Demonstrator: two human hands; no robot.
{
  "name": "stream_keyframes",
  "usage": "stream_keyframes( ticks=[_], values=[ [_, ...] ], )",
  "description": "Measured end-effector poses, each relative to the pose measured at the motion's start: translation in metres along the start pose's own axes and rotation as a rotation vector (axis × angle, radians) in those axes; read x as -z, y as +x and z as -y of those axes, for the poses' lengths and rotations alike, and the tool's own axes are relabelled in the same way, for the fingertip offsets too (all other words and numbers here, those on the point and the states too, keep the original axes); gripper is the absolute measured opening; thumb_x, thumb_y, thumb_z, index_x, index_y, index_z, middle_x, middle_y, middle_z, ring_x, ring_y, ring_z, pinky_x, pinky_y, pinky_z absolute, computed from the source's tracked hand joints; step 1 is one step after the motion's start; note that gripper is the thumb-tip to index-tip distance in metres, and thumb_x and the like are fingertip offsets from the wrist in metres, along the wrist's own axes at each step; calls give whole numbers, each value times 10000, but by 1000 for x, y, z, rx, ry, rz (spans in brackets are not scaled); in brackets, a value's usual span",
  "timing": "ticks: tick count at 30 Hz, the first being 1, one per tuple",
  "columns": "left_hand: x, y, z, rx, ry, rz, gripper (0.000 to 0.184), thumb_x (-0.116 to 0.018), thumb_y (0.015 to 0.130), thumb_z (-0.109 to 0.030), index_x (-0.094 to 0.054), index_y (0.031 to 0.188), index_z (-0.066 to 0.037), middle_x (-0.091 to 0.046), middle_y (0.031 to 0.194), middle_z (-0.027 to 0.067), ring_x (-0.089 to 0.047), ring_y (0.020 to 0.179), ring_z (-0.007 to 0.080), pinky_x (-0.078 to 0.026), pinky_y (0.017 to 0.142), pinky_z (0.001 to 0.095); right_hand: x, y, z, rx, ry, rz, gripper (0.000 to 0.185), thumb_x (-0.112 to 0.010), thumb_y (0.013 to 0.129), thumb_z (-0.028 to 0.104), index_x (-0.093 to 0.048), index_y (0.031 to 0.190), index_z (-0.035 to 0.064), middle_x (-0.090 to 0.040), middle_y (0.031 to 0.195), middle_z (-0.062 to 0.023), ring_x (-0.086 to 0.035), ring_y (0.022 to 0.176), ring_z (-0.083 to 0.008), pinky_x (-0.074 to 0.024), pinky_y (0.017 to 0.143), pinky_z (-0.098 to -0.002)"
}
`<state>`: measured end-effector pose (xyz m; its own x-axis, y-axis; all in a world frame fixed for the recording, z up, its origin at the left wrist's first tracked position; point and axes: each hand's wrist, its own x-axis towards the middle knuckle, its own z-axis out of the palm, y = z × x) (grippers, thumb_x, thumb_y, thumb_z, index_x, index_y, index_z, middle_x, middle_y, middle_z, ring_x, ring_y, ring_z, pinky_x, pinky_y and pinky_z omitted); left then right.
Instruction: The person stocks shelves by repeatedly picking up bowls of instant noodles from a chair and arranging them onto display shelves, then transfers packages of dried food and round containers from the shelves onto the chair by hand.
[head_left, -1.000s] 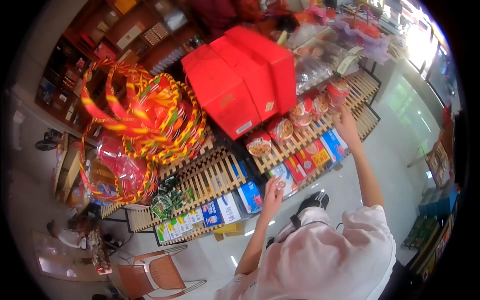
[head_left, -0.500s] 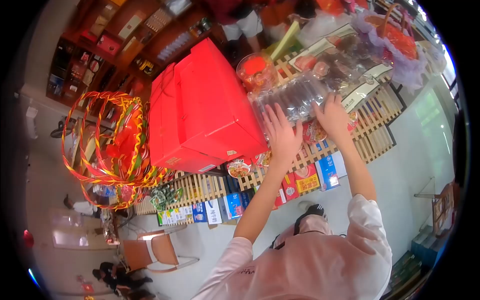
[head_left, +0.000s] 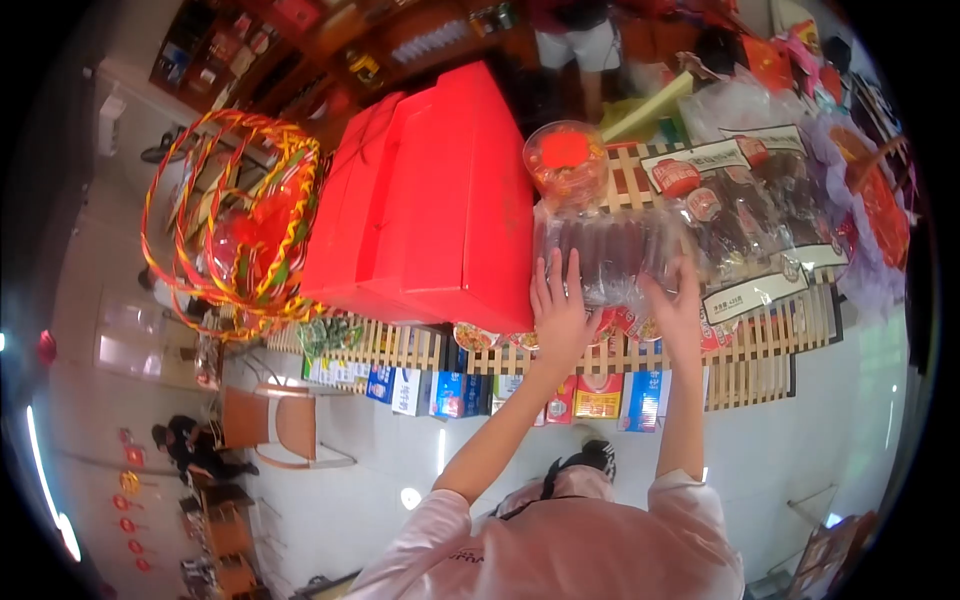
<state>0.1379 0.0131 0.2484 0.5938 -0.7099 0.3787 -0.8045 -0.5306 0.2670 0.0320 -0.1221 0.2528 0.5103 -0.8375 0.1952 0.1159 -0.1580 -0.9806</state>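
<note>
1. Left hand [head_left: 562,320]: open, fingers extended, fingertips on the near left part of the clear-wrapped pack of dark sticks [head_left: 605,240].
2. Right hand [head_left: 680,315]: partly open, thumb and fingers apart, at the pack's right end. Can't tell if it's gripping.
3. Pack location: on slatted wooden rack [head_left: 775,335], between red carton [head_left: 430,210] and bagged snacks [head_left: 735,215]; round clear tub [head_left: 565,160] just behind.
4. Bowl noodles [head_left: 474,337] along rack's front edge.
</note>
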Motion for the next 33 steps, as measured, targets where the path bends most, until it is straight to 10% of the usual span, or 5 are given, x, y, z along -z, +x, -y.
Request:
stream_keyframes(
  ticks=[6,12,21,28,33],
  values=[
    [17,-9,-7,49,-83,5,839,-707,680,-141,-261,1384,-44,-259,1413,160,-275,1268,375,-265,1024,484,24,-24,21,-447,687,0,308,-636,715,-35,-494,964,79,-521,951,-16,-519,942,-154,-448,734,-286],
    [29,-50,-5,32,-375,-130,845,-619,639,23,-244,1393,-50,-275,1411,164,-336,1244,364,-280,1023,441,52,-94,18,-300,1077,52,644,-648,714,30,-386,1298,93,-495,1205,-99,-491,1090,-255,-440,911,-432],
    [109,-244,41,523,-1962,316,1103,-733,727,-164,115,1429,-220,-204,1445,146,-380,1249,282,-335,1010,421,-2,-171,22,-557,977,469,673,-610,711,70,-362,1336,71,-485,1258,-127,-476,1140,-288,-412,937,-454],
    [152,-418,144,1008,-2265,-430,600,-585,806,-430,-454,1271,-74,-520,1235,115,-485,1150,269,-374,994,430,-161,-291,52,-822,869,1029,646,-572,710,79,-374,1324,53,-490,1262,-138,-480,1140,-293,-405,935,-455],
    [189,-559,209,1050,-2086,-1031,464,-516,844,-323,-481,1226,-61,-554,1173,130,-544,1065,301,-426,940,486,-279,-406,47,-1353,821,1111,477,-562,728,112,-480,1194,55,-532,1166,-116,-516,1058,-253,-441,865,-385]
  ],
)
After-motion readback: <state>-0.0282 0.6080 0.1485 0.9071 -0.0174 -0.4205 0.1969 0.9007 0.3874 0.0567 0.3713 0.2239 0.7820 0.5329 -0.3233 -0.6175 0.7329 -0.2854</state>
